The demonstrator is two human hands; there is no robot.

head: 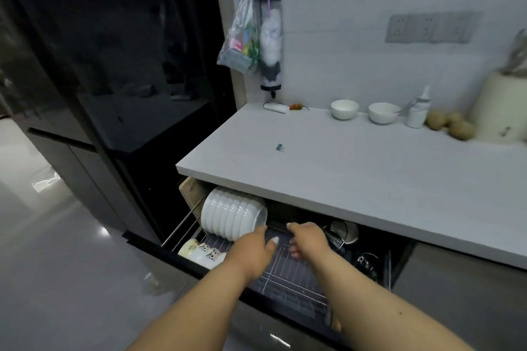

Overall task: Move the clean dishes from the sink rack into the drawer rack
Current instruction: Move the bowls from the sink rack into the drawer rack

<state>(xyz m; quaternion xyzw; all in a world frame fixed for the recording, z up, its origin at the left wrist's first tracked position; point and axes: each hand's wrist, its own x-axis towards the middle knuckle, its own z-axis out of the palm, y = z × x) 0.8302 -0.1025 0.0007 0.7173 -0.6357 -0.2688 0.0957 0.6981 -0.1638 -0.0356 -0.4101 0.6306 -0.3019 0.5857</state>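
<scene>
I note a row of white ceramic bowls (232, 212) seated in the wire drawer rack (288, 273), both hands (253, 248) (306, 239) released above it; sink rack unseen.

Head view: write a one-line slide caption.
Both hands, left hand and right hand, reach into the open drawer rack beside a row of white bowls under the countertop.

Glossy white ceramic bowls (232, 212) stand on the drawer rack (288, 271) of thin shiny metal wire, under the smooth matt tabletop (356, 162).
</scene>
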